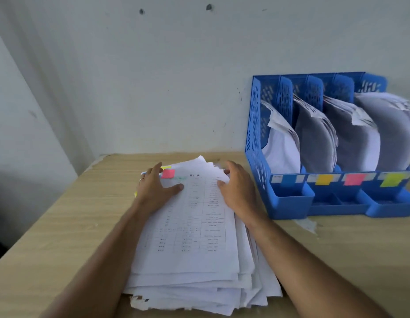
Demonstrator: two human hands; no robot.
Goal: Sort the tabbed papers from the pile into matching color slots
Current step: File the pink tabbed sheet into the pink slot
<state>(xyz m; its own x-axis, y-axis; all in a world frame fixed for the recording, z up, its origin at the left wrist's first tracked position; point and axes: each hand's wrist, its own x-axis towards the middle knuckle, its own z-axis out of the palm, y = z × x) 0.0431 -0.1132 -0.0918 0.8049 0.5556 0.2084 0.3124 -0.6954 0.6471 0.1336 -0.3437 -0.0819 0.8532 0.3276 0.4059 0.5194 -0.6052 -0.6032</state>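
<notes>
A thick pile of printed white papers [192, 244] lies on the wooden table in front of me. The top sheet carries a pink tab [168, 173] at its far left corner; a yellow tab [166, 167] peeks out behind it. My left hand [156, 188] rests flat on the pile's far left part, fingers spread, thumb on the top sheet. My right hand [236, 188] lies at the pile's far right edge, fingertips touching the sheets there. A blue file rack [289, 203] stands to the right, its slots labelled blue [287, 179], orange-yellow [324, 179], pink [354, 179] and yellow-green [391, 180].
Every rack slot holds curved white papers [357, 138]. The rack stands against the white wall at the table's back right. Small trays [339, 200] run along the rack's front. The table's left edge [38, 216] drops off beside a wall corner.
</notes>
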